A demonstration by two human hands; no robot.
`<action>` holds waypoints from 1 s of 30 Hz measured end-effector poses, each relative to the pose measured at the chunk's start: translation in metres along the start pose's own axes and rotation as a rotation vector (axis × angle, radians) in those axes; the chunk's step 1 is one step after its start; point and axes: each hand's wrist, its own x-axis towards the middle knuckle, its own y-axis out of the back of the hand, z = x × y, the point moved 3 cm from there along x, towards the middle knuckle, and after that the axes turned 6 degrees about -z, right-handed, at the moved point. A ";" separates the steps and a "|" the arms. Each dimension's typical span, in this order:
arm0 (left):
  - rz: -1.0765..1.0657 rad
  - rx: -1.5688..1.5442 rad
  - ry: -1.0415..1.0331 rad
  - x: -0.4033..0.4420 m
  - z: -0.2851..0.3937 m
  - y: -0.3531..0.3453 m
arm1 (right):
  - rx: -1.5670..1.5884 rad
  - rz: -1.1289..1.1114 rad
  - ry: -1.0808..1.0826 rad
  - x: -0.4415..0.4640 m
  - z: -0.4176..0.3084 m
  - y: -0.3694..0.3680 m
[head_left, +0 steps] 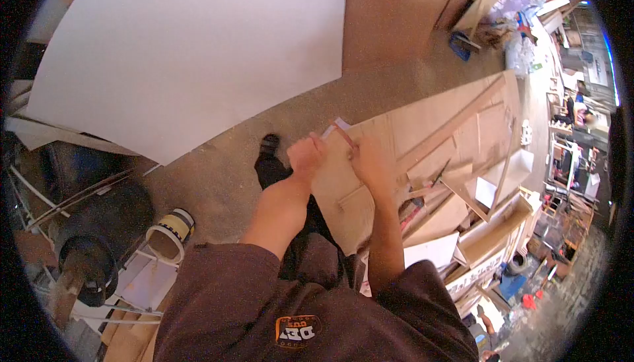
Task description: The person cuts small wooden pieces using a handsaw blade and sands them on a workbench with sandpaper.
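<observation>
My left hand [308, 155] is closed, with a narrow white strip [328, 130] running up from its fingers. Opposite it, my right hand [367, 159] is closed on a thin reddish-brown strip [345, 136]. The two strips meet at a point in front of my hands; whether they are one folded piece I cannot tell. Both hands are over the near-left corner of a light plywood sheet [373, 132]. My fingertips are partly hidden and blurred.
A large white panel [218, 45] stands ahead on the left, beside a brown board [403, 19]. Wooden offcuts [456, 137] lie on the plywood. At left are a black drum [112, 213] and a white bucket [170, 235]. Cluttered benches [568, 230] line the far right.
</observation>
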 end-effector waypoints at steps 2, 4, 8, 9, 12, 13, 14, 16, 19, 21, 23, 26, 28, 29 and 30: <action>0.026 -0.106 0.019 0.007 0.006 0.001 | -0.012 0.066 0.065 -0.048 -0.038 0.065; 0.025 -0.089 0.039 -0.015 -0.008 -0.015 | 0.013 0.073 0.161 -0.058 -0.050 0.069; 0.111 -0.107 -0.028 -0.012 0.002 -0.010 | -0.104 0.018 0.102 0.021 -0.030 -0.006; 0.113 -0.108 -0.025 -0.021 0.003 -0.011 | -0.109 0.016 0.110 0.036 -0.023 -0.021; 0.107 -0.072 0.007 -0.012 0.002 0.004 | -0.013 0.020 0.129 0.018 -0.022 0.013; 0.095 -0.042 -0.014 -0.011 0.002 -0.001 | 0.026 0.016 0.125 -0.004 -0.027 0.037; 0.091 -0.013 -0.038 -0.011 0.003 -0.004 | 0.046 0.018 0.128 -0.026 -0.035 0.061; 0.156 -0.061 -0.058 -0.009 0.001 -0.008 | 0.050 0.024 0.145 -0.052 -0.045 0.084; 0.199 -0.088 -0.054 -0.003 0.000 -0.009 | 0.008 0.009 0.185 -0.044 -0.047 0.073; 0.167 -0.064 -0.023 -0.009 -0.001 -0.010 | -0.085 -0.183 0.108 -0.005 -0.038 0.018; 0.126 -0.079 -0.075 -0.006 0.000 -0.003 | 0.075 -0.034 0.120 0.004 -0.019 0.010; 0.056 -0.035 -0.021 -0.009 0.002 -0.009 | 0.201 0.064 0.007 -0.033 -0.021 0.048; 0.097 -0.050 -0.034 -0.004 0.000 -0.010 | 0.180 0.086 -0.004 -0.023 -0.025 0.067; 0.118 -0.058 -0.032 -0.007 -0.003 -0.013 | 0.109 0.040 -0.006 -0.018 -0.014 0.057; 0.116 -0.060 -0.040 -0.009 -0.003 -0.013 | 0.037 -0.005 -0.012 -0.013 -0.004 0.047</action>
